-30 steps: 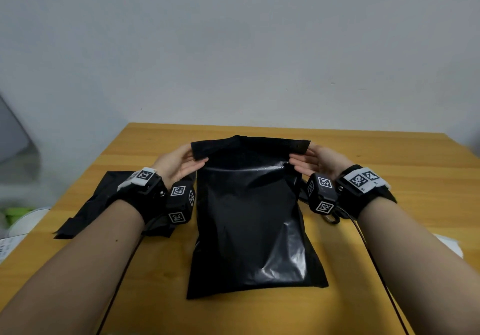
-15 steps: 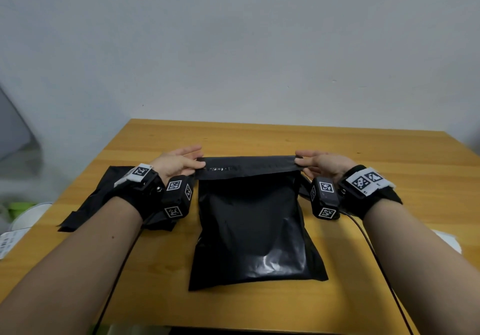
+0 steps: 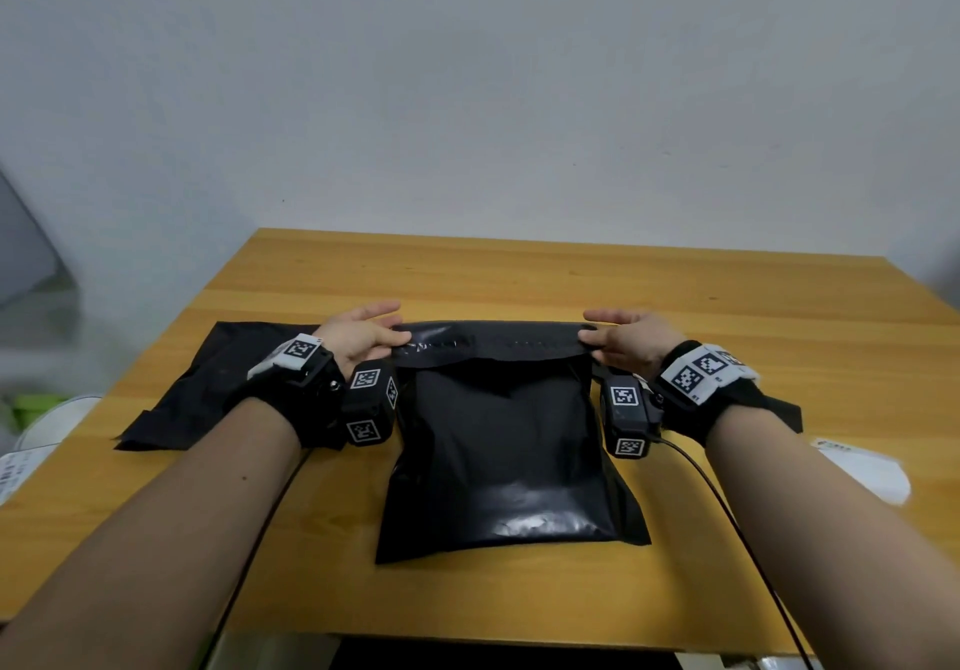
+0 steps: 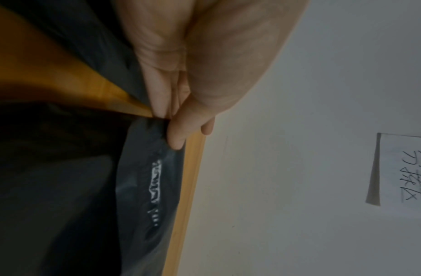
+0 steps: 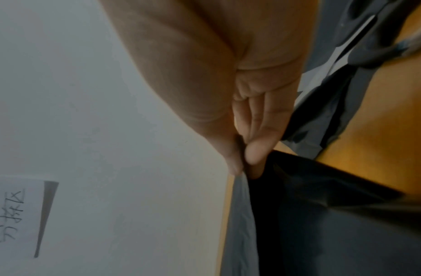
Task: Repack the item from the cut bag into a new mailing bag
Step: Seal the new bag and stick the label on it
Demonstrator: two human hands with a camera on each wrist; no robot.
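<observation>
A filled black mailing bag (image 3: 504,451) lies flat in the middle of the wooden table (image 3: 519,269), its mouth away from me. The bag's top flap (image 3: 493,344) is folded toward me over the mouth. My left hand (image 3: 363,336) pinches the flap's left end (image 4: 157,130) between thumb and fingers. My right hand (image 3: 623,339) pinches the flap's right end (image 5: 242,173) the same way. A flat black bag (image 3: 208,383), emptied, lies on the table left of my left wrist. The item itself is hidden inside the filled bag.
A white paper slip (image 3: 862,466) lies near the table's right edge beside my right forearm. Black plastic (image 5: 322,121) lies under my right wrist. A paper note (image 4: 403,173) hangs on the wall behind the table. White and green things (image 3: 31,420) sit beyond the left edge.
The flap stood up a second ago; both hands have folded it down toward me over the bag's mouth and now hold it low at both ends.
</observation>
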